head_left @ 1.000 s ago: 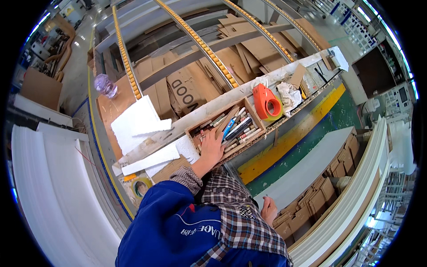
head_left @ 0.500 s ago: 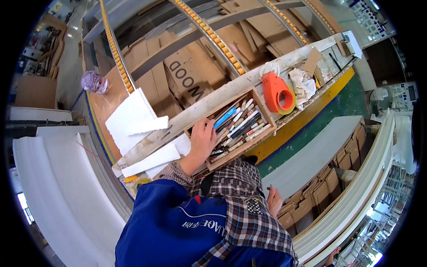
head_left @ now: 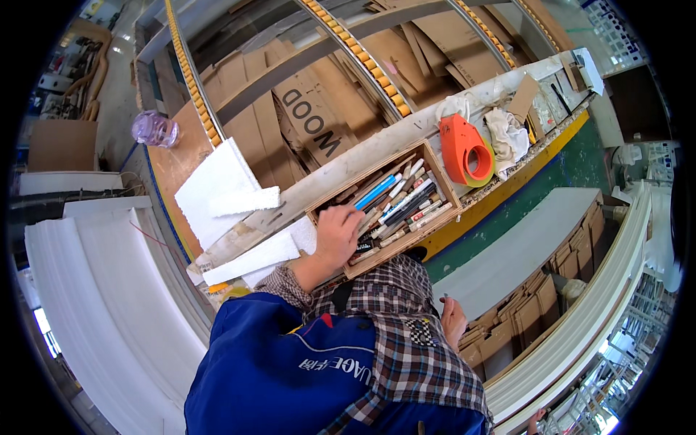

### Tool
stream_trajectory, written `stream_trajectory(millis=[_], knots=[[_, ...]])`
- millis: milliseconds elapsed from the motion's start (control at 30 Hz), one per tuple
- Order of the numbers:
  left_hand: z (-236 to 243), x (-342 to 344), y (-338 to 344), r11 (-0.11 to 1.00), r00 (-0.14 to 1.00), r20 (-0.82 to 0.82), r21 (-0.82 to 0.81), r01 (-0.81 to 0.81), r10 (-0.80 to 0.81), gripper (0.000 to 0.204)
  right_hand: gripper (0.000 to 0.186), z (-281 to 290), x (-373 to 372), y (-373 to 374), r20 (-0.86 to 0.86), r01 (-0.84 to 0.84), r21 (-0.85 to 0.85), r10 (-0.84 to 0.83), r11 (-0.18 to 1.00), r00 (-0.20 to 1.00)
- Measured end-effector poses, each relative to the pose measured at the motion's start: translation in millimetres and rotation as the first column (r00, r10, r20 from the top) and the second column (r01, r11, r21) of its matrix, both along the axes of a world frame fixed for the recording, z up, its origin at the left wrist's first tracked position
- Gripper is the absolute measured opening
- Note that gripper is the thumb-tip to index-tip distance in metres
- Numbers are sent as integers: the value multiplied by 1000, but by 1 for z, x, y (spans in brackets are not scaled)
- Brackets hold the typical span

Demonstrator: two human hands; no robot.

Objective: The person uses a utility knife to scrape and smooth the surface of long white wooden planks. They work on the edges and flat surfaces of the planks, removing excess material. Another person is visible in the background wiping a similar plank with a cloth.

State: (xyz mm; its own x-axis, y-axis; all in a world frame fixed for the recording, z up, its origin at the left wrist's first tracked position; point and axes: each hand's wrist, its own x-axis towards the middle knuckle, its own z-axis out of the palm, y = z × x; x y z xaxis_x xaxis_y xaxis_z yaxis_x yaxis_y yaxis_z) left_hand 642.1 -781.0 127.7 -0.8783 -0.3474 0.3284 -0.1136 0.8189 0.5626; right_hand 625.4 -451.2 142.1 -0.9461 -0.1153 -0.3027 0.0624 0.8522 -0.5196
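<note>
My left hand (head_left: 337, 235) reaches into the left end of a wooden box (head_left: 348, 274), its fingers curled downward and the fingertips hidden. Many pens and markers (head_left: 417, 199) lie jumbled in the box, most of them white, brown or dark. A bright blue marker (head_left: 377, 191) slants just beyond my left fingers. Off to the right, beside my plaid apron (head_left: 424, 370), my right hand (head_left: 453, 321) is closed at waist height. Something small and thin shows at its fingertips, too small to name.
An orange tape dispenser (head_left: 457, 148) and crumpled white cloth (head_left: 507, 138) are right of the box. White foam pieces (head_left: 217, 185) lie left. Roller rails (head_left: 355, 51) run over flattened cardboard (head_left: 312, 109). Another person's hand (head_left: 535, 420) shows at the lower right edge.
My left fingers have curled lower into the box and sit slightly off the blue marker. The bench and box appear shifted a little rightward. My right hand stays closed.
</note>
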Motion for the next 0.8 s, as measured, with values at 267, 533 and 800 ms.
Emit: stream_trajectory(millis=[267, 533, 800], knots=[[-12, -14, 43, 984, 982, 81, 69, 163, -168, 31, 38, 7, 4, -5, 62, 3, 74, -8, 997, 998], [-6, -28, 26, 990, 982, 147, -64, 125, -114, 37, 41, 10, 6, -8, 66, 23, 43, -26, 999, 998], [-9, -28, 19, 997, 987, 147, -33, 74, -69, 39, 43, 8, 7, -8, 126, 37, 79, -47, 996, 991]])
